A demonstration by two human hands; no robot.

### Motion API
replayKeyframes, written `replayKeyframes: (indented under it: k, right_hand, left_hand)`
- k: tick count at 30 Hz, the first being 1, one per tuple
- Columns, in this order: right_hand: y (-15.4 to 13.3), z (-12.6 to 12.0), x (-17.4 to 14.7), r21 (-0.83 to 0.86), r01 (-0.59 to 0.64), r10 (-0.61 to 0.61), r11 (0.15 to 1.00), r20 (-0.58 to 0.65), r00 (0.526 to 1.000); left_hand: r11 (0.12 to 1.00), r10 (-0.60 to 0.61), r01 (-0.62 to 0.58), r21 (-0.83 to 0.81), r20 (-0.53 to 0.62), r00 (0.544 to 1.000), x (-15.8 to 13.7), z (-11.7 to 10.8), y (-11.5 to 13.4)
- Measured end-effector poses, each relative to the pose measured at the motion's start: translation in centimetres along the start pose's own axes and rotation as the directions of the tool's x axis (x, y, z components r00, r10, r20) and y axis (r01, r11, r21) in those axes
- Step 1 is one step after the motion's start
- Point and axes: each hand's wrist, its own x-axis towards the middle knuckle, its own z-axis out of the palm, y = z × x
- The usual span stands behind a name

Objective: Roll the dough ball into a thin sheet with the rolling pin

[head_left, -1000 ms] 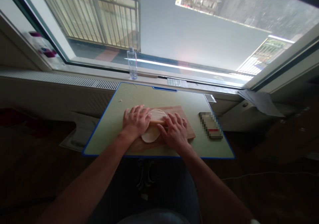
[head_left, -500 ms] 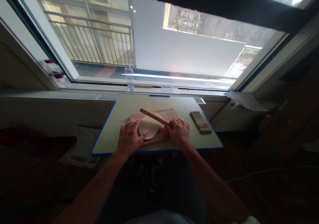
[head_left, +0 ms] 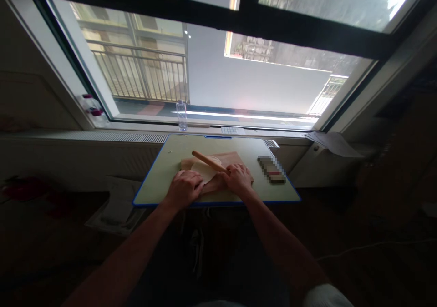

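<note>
A wooden rolling pin (head_left: 209, 161) lies slantwise over a flat sheet of dough (head_left: 205, 172), its free end pointing to the far left. My right hand (head_left: 238, 178) is wrapped round the near end of the pin. On the left, my left hand (head_left: 186, 186) has its fingers and thumb closed on the dough's near left edge, part of which the hand hides. Under the dough rests a wooden board (head_left: 234, 158), partly covered by both hands.
The board lies on a pale small table with a blue rim (head_left: 157, 170). A blurred-out phone (head_left: 272, 168) is on its right side. Beyond stand a clear bottle (head_left: 181, 116) on the window sill and another bottle (head_left: 94, 109) at left. Papers (head_left: 332, 143) lie at right.
My left hand has gone from spread fingers on the dough to closed fingers at its near edge. My right hand still grips the rolling pin. The camera view has tilted up somewhat.
</note>
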Motion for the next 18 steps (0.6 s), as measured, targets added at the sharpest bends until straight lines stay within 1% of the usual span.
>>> replayKeyframes:
  k: [4,7,10,14,16,18]
  right_hand:
    - [0.3,0.3,-0.2,0.029,0.018,-0.017,0.999,-0.012,1.0]
    - [-0.1,0.5,-0.5,0.057,0.077,-0.076,0.995,-0.017,0.997]
    - [-0.5,0.5,-0.3,0.063,0.13,-0.129,0.99,-0.01,0.992]
    - [-0.1,0.2,1.3,0.054,0.146,-0.147,0.988,0.016,0.989]
    - [0.4,0.1,2.3,0.067,0.183,-0.185,0.981,0.023,0.982]
    - [1.0,0.0,3.2,0.087,0.239,-0.242,0.967,0.016,0.97]
  left_hand:
    - [0.998,0.049,-0.047,0.042,-0.034,0.998,0.0,0.0,-0.6]
    - [0.997,0.072,-0.07,0.043,-0.046,0.996,-0.6,0.0,-0.7]
    - [0.995,0.097,-0.096,0.027,-0.066,0.993,-1.4,0.1,0.0]
    - [0.99,0.133,-0.136,-0.045,-0.067,0.989,-2.0,0.4,1.4]
    - [0.986,0.12,-0.129,-0.103,-0.092,0.989,-1.6,0.3,1.6]
    - [0.989,0.034,-0.056,-0.136,-0.16,0.987,-0.2,0.2,1.0]
